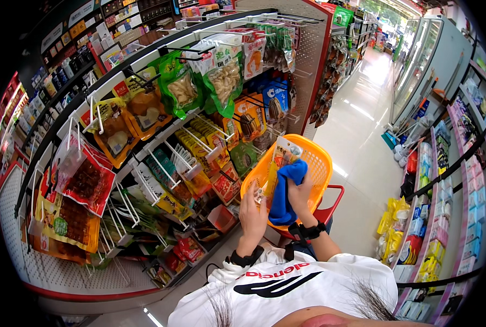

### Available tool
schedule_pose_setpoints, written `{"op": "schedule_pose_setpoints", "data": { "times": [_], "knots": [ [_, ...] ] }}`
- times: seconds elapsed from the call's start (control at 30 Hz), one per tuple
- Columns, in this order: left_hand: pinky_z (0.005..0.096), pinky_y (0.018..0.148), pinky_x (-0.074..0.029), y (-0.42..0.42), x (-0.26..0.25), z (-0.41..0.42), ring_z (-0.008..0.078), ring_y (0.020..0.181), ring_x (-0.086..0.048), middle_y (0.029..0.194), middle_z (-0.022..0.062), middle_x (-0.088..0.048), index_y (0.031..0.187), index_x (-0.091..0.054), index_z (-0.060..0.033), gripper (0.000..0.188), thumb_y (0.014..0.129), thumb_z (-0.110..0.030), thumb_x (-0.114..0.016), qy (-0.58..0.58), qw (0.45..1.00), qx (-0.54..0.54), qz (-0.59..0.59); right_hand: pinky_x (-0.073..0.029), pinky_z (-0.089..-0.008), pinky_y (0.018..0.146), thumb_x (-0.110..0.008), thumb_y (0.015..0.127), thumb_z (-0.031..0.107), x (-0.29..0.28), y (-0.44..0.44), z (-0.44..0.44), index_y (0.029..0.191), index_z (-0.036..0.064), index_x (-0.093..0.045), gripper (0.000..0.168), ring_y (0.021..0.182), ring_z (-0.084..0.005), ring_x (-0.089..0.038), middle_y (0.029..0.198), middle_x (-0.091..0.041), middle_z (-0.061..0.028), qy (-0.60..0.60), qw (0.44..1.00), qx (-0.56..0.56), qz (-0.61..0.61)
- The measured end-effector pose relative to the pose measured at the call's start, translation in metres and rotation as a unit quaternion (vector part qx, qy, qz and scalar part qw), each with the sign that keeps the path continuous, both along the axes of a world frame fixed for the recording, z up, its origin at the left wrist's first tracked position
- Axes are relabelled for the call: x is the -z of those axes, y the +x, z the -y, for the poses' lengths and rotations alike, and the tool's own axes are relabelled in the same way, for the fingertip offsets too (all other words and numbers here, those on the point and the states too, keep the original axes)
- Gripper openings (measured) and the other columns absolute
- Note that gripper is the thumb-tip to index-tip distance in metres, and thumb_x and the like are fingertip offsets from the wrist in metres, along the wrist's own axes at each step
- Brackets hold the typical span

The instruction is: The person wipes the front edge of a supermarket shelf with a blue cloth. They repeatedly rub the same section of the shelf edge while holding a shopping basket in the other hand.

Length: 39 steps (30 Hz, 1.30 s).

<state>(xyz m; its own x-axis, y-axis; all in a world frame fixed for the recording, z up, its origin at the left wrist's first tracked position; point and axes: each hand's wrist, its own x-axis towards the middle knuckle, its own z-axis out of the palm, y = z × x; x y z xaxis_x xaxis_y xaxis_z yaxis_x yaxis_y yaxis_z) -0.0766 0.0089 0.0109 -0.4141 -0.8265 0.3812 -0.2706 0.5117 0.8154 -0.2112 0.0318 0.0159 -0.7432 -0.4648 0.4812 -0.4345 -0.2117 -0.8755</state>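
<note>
A yellow plastic basket [322,163] with slotted sides rests on a red stool or cart frame [336,192] in front of me. Over it, my right hand [302,194] grips a bunched blue cloth [283,204]. A snack packet [279,163] with a clear and yellow face stands upright beside the cloth, partly covered by it. My left hand [253,208] is at the basket's left side, its fingers against the lower part of the packet; how firmly they hold it is hard to tell.
Left of the basket stands a curved rack with wire hooks [173,180] bearing snack packets, among them green bags [181,88]. To the right, shelves [429,229] carry packaged goods, with yellow packs [392,227] low down. Brooms [427,102] lean by a glass-doored cabinet [417,69] along the tiled aisle.
</note>
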Motion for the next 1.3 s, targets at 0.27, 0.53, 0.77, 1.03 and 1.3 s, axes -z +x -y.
{"op": "schedule_pose_setpoints", "data": {
  "times": [0.27, 0.53, 0.77, 1.03, 1.3],
  "knots": [
    [0.0319, 0.105, -0.023, -0.001, 0.0, 0.012, 0.0215, 0.128, -0.03, 0.14, 0.0124, -0.028, 0.141, -0.016, -0.0034, 0.059, 0.097, -0.042, -0.026, 0.28, 0.907, 0.146, -0.279, -0.041, -0.0334, 0.087, -0.055, 0.074, -0.002, 0.002, 0.016, -0.015, 0.11, -0.001, -0.052, 0.036, 0.098, -0.031, -0.055, 0.103, -0.057, -0.0163, 0.072, 0.921, -0.353, -0.152],
    [0.0328, 0.105, -0.023, -0.004, 0.0, 0.002, 0.0246, 0.128, -0.032, 0.138, 0.0148, -0.033, 0.137, -0.026, -0.0001, 0.048, 0.099, -0.028, -0.027, 0.184, 0.945, 0.171, -0.208, -0.038, -0.0341, 0.091, -0.053, 0.081, 0.005, 0.005, 0.032, -0.004, 0.113, -0.001, -0.052, 0.032, 0.106, -0.0269, -0.05, 0.114, -0.051, -0.0163, -0.062, 0.98, -0.177, 0.059],
    [0.0303, 0.102, -0.027, 0.003, 0.0, 0.001, 0.0231, 0.122, -0.039, 0.132, 0.0159, -0.04, 0.135, -0.03, 0.0025, 0.058, 0.097, -0.041, -0.023, 0.216, 0.932, 0.193, -0.219, -0.025, -0.0496, 0.103, -0.053, 0.081, 0.012, 0.036, 0.038, 0.0, 0.126, 0.0, -0.045, 0.048, 0.124, -0.0436, -0.033, 0.134, -0.038, -0.0227, -0.003, 0.964, -0.135, -0.231],
    [0.0307, 0.079, -0.043, 0.004, -0.006, 0.005, 0.023, 0.095, -0.058, 0.102, 0.0161, -0.06, 0.115, -0.049, 0.0044, 0.036, 0.096, -0.024, -0.038, 0.192, 0.953, 0.141, -0.184, -0.023, -0.0561, 0.102, -0.051, 0.083, 0.016, 0.028, 0.03, 0.006, 0.116, -0.002, -0.053, 0.038, 0.123, -0.0423, -0.035, 0.127, -0.045, -0.0219, -0.001, 0.923, -0.097, -0.373],
    [0.0328, 0.07, -0.047, 0.008, -0.012, -0.001, 0.0269, 0.081, -0.063, 0.085, 0.0202, -0.061, 0.111, -0.053, 0.0034, 0.03, 0.095, -0.019, -0.041, 0.062, 0.987, 0.048, -0.143, -0.022, -0.0529, 0.103, -0.052, 0.082, 0.012, 0.062, 0.05, 0.006, 0.121, -0.003, -0.048, 0.042, 0.123, -0.0443, -0.034, 0.129, -0.043, -0.0231, -0.026, 0.976, -0.142, -0.161]
  ]
}}
